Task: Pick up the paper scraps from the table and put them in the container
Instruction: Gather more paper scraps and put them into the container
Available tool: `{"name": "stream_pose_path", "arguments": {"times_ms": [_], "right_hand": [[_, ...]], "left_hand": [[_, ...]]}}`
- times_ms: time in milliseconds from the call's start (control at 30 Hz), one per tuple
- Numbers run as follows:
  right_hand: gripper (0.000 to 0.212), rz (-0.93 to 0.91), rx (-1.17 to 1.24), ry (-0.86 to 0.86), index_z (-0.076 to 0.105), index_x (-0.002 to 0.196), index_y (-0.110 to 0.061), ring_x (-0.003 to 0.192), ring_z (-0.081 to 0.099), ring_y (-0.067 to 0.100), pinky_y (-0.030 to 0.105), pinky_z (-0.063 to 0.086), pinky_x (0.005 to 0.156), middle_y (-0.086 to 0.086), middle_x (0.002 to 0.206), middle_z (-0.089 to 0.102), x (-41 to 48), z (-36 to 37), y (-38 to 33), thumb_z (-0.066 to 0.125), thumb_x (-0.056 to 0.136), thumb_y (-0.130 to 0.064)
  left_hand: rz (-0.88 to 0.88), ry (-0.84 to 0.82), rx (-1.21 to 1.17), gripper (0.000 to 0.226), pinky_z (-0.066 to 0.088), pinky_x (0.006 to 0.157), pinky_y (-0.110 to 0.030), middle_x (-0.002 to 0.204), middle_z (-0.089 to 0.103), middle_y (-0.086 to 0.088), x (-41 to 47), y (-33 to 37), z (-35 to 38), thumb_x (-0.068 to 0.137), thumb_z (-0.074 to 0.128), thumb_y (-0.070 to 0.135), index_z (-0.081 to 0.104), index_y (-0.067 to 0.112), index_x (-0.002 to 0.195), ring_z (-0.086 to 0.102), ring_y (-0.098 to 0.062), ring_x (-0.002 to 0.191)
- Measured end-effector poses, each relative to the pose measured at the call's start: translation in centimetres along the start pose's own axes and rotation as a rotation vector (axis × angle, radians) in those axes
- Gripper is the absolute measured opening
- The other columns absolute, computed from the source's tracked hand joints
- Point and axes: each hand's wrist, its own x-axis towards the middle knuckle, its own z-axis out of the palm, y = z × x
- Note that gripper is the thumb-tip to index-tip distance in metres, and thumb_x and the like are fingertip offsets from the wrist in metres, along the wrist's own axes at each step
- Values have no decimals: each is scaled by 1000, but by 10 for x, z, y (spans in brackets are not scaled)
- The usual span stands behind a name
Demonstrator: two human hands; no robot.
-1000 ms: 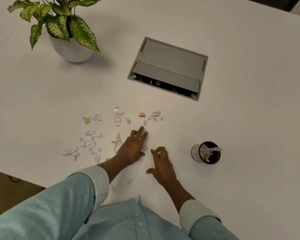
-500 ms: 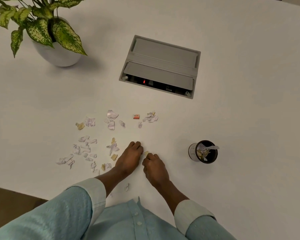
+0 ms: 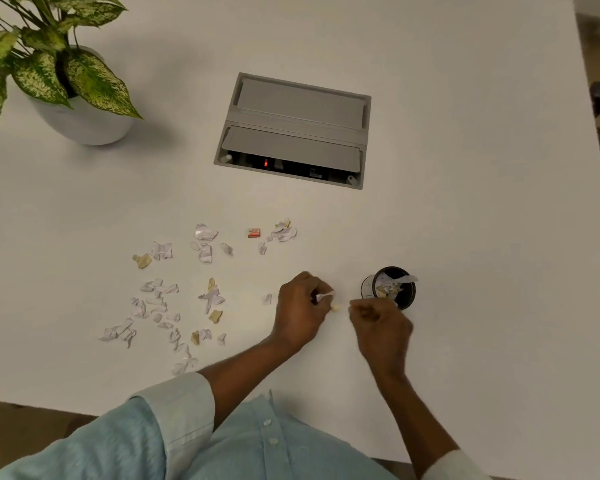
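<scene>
Several white and tan paper scraps [image 3: 156, 306] lie scattered over the white table [image 3: 465, 220], mostly left of my hands. A small black container [image 3: 402, 299] with scraps inside stands to the right. My left hand [image 3: 300, 311] is closed around a white scrap [image 3: 324, 296] that pokes out of its fingers. A tan scrap [image 3: 336, 307] shows between my two hands. My right hand [image 3: 381, 329] is curled shut just below and left of the container; whether it holds anything is hidden.
A grey cable box [image 3: 291, 129] with a raised lid is set into the table's middle. A potted plant [image 3: 80, 109] with spotted leaves stands at the far left. A small orange-red piece [image 3: 253, 233] lies among the upper scraps.
Both hands have moved right, toward the container. My left hand has closed on a white scrap, and my right hand now sits beside the container.
</scene>
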Motion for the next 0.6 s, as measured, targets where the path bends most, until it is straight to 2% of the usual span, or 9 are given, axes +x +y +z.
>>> {"name": "stream_pose_path", "arguments": {"times_ms": [67, 100, 233, 333, 467, 533, 600], "right_hand": [[14, -5, -16, 108, 79, 79, -20, 65, 65, 4, 4, 42, 68, -8, 78, 71, 13, -23, -4, 84, 76, -7], [11, -7, -32, 150, 79, 79, -19, 66, 66, 7, 5, 42, 68, -6, 78, 71, 20, -31, -5, 83, 77, -9], [15, 11, -62, 191, 77, 89, -14, 75, 68, 15, 26, 55, 72, 0, 89, 72, 39, -45, 0, 77, 78, -4], [19, 16, -88, 191, 74, 99, -14, 81, 70, 18, 34, 58, 76, 2, 95, 74, 46, -49, 3, 74, 82, -4], [34, 47, -168, 210, 72, 105, -18, 82, 71, 24, 32, 56, 69, 1, 96, 77, 47, -54, 8, 60, 84, 5], [37, 32, -196, 223, 72, 106, -18, 84, 70, 24, 31, 53, 69, 1, 99, 76, 43, -53, 7, 57, 83, 6], [32, -59, -175, 231, 71, 103, -13, 85, 69, 24, 30, 52, 69, 3, 99, 73, 36, -49, 4, 57, 83, 8]], "left_hand": [[35, -22, -34, 8, 57, 63, -32, 84, 67, 4, 7, 22, 13, 85, 79, 9, 75, 17, 85, 66, -10, 71], [51, -34, -39, 8, 57, 63, -32, 84, 67, 4, 11, 32, 19, 85, 79, 10, 76, 17, 85, 65, -10, 70], [112, -101, -12, 5, 51, 64, -29, 85, 69, 0, 24, 60, 46, 85, 78, 10, 78, 13, 89, 61, -11, 72], [129, -207, 19, 21, 55, 74, -35, 97, 74, -6, 30, 71, 58, 85, 70, 11, 76, 11, 105, 67, -18, 84], [212, -306, 70, 45, 54, 95, -40, 122, 71, -13, 26, 81, 57, 86, 63, 0, 65, 5, 131, 67, -30, 109], [243, -312, 121, 50, 50, 103, -41, 135, 66, -9, 20, 77, 53, 88, 63, -1, 60, 9, 137, 61, -28, 121], [257, -303, 157, 52, 50, 104, -41, 139, 62, -3, 13, 65, 46, 88, 65, 4, 58, 14, 138, 57, -24, 127]]}}
